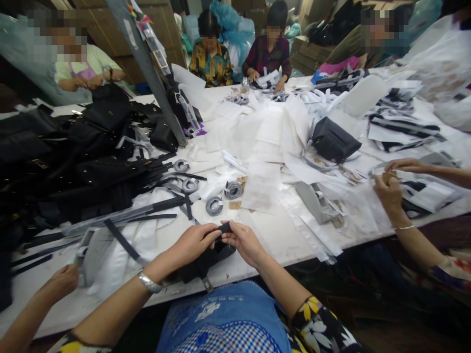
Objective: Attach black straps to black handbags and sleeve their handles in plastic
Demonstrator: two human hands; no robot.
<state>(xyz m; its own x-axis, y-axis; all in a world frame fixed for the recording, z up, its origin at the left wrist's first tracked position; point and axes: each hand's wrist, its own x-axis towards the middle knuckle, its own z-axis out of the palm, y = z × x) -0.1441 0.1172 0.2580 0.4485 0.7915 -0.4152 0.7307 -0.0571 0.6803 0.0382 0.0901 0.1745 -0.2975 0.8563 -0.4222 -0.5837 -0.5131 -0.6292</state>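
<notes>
At the near table edge a black bag [200, 262] lies in front of my apron, partly hidden under my hands. My left hand [196, 239] pinches a short black strap end [224, 227] at the bag's top. From the other side, my right hand [241, 239] grips the same piece between thumb and fingers. The two hands almost meet there. Just beyond them lie coiled grey straps [214, 206] and a brown card [236, 204].
Black bags [99, 142] pile up on the left beside a grey post [150, 73]. White sheets [265, 127] spread over the middle. A tape dispenser [318, 201] stands right of centre. Co-workers' hands [390, 191] work on the right, another hand [62, 282] on the left.
</notes>
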